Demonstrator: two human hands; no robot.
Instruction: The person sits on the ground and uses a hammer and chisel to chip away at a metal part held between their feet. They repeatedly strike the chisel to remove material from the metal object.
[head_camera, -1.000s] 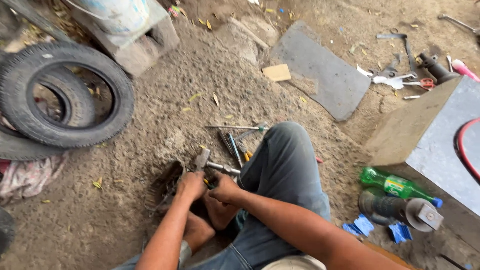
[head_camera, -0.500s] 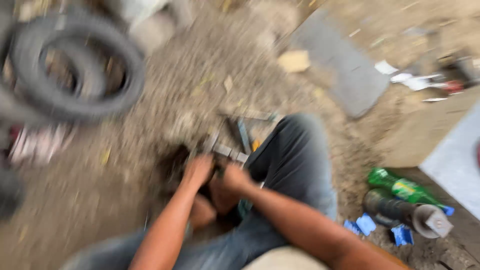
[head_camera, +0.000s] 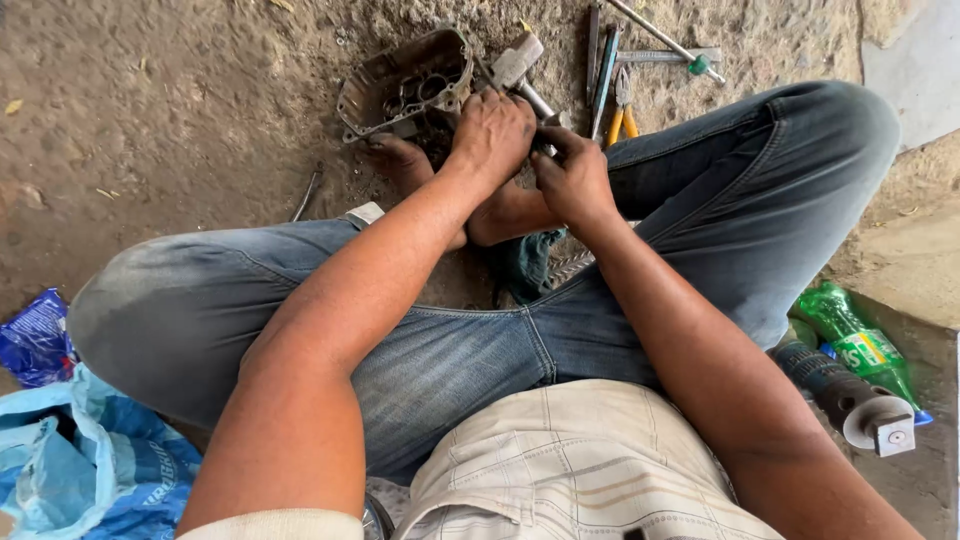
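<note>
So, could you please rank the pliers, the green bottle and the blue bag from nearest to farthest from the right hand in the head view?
From the right hand:
1. Pliers, just above it on the dirt, yellow handles.
2. Green bottle, lower right beside the knee.
3. Blue bag, far lower left corner.

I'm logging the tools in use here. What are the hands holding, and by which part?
The left hand lies over a hammer, apparently on its handle just below the head. The right hand pinches something small and dark; what it is cannot be told.
</note>
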